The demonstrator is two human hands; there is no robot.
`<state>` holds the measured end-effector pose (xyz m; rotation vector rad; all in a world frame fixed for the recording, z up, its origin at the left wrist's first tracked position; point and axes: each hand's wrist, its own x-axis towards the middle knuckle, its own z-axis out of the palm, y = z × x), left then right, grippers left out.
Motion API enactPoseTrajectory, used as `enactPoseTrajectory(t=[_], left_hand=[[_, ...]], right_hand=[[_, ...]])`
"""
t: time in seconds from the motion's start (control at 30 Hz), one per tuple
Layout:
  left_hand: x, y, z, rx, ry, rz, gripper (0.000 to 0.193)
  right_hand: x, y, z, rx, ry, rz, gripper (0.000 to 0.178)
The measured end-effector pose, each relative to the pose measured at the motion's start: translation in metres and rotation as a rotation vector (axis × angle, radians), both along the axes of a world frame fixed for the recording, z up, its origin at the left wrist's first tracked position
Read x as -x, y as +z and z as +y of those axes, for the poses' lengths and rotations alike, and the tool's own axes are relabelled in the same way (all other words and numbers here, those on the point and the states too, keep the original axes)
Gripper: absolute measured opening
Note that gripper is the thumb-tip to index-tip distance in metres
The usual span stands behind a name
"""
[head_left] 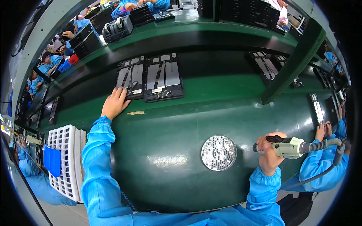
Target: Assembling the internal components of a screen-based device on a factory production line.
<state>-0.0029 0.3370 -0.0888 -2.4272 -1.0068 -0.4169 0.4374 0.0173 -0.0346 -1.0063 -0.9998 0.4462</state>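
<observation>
My left hand (114,103) reaches forward, its fingers resting on the near end of an opened tablet (130,77) with its inner parts showing. Right beside it lies a second opened tablet (163,78), dark-framed with silver panels. At the right, my right hand (270,155) is wrapped round a pale electric screwdriver (288,147), whose dark tip points left and whose cable runs off to the right. Between my hands a round dish (218,153) of small shiny pieces, probably screws, sits on the green bench (169,128).
A stack of white slotted trays (62,162) with a blue piece (52,161) on it stands at the left. A brownish strip (135,112) lies near my left hand. More opened tablets (266,67) lie behind a green post (296,62). Co-workers in blue sit around.
</observation>
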Motion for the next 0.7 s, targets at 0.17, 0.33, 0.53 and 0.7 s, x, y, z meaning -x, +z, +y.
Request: enactPoseTrajectory(t=[0.17, 0.33, 0.53, 0.7], left_hand=[[0.0, 0.007, -0.002, 0.078, 0.212, -0.009, 0.053], [0.013, 0.029, -0.023, -0.116, 0.16, -0.162, 0.048], [0.011, 0.069, -0.147, -0.304, 0.076, -0.134, 0.047], [-0.014, 0.067, -0.283, -0.111, -0.066, -0.148, 0.036]], right_hand=[[0.006, 0.0, -0.001, 0.029, -0.01, -0.006, 0.029], [0.007, 0.002, 0.0, 0.008, 0.013, 0.02, 0.028], [0.008, 0.002, 0.003, -0.041, 0.008, 0.04, 0.027], [0.004, 0.001, -0.002, -0.038, 0.06, 0.033, 0.027]])
